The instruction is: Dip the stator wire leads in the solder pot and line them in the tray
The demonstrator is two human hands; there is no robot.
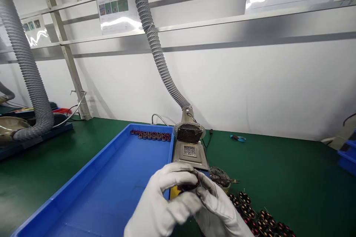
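Observation:
White gloves cover both of my hands, which meet low in the middle of the head view. My left hand (167, 200) curls its thumb and fingers around a small dark round part (189, 186), mostly hidden by the gloves. From the other side, the closed fingertips of my right hand (215, 203) press at the same part. Just beyond them stands a metal solder pot (191, 152) with a square silvery surface. Many similar dark round parts with copper-coloured spots (257, 214) lie to the right of my right hand.
A large blue tray (111, 177) lies left, with rows of dark red round parts (152, 136) at its far end. A grey exhaust hose (158, 44) hangs down to a hood behind the pot. A small bowl (219, 177) and blue-handled cutters (237, 138) are on the right.

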